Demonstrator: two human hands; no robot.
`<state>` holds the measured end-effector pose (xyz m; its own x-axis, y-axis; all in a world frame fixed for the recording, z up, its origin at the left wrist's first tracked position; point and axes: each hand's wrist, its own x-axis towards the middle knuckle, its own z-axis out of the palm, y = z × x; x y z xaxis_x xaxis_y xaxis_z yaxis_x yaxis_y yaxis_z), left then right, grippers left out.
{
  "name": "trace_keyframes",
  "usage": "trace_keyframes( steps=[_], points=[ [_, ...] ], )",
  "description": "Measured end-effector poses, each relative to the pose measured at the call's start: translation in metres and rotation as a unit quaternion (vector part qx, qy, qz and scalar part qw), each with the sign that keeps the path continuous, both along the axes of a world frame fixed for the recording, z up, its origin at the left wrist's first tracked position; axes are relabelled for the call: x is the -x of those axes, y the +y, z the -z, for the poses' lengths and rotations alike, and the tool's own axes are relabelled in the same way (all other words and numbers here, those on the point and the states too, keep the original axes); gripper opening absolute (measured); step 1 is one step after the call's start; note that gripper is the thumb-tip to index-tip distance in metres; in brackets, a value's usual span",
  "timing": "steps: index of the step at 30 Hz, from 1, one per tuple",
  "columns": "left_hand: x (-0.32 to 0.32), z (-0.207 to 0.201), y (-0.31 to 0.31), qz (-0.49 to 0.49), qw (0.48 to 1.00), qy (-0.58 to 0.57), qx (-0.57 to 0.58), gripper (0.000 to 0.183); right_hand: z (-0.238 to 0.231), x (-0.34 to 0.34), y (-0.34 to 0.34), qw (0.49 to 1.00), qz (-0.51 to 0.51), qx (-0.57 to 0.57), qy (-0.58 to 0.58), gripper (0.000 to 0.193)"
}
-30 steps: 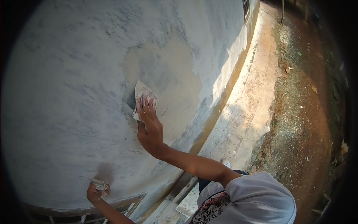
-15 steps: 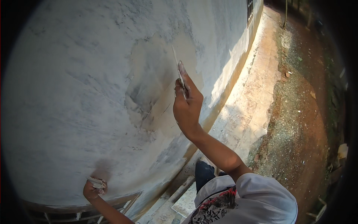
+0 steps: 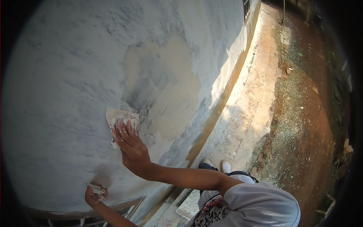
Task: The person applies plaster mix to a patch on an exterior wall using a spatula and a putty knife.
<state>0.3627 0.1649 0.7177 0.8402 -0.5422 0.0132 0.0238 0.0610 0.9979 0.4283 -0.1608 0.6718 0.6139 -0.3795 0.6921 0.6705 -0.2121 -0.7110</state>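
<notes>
Blade (image 3: 123,114), flat, pale and smeared, lies face-on against the wall (image 3: 64,83), just below and left of a tan patch (image 3: 180,77). Its broad edge shows past the tips of the right hand (image 3: 134,151). The fingers (image 3: 131,133), whitened with paste, lie slightly spread across the near part of the blade and have hold of it; how the thumb sits cannot be told. The wrist bends upward, and the forearm runs back almost level to a pale sleeve (image 3: 261,204).

The left hand (image 3: 91,197) is near the window (image 3: 70,216) at the wall's lower left, its arm slanting up from below. Its fingers are curled around a smeared tool (image 3: 99,190), seen nearly edge-on. The patch lies between the blade and the brown band (image 3: 214,130) along the wall's foot edge.
</notes>
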Motion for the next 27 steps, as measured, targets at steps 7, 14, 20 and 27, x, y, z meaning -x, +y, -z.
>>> trace_keyframes(
  steps=[7,14,20,27],
  points=[
    [-0.008,0.009,0.019,0.057,0.998,-0.029,-0.009,0.038,0.010,0.068,-0.021,0.935,-0.321,-0.125,0.079,0.056],
    [-0.011,0.007,0.020,0.048,0.998,-0.025,-0.045,0.035,0.046,-0.083,-0.189,0.968,0.066,-0.243,-0.002,0.045],
    [-0.005,0.007,0.018,-0.030,0.997,0.015,-0.063,0.038,0.074,-0.162,-0.243,0.970,0.124,-0.184,0.099,0.043],
    [-0.004,0.012,0.032,0.000,1.000,0.007,-0.028,0.046,0.108,-0.061,-0.070,0.992,0.081,-0.084,0.040,0.058]
  ],
)
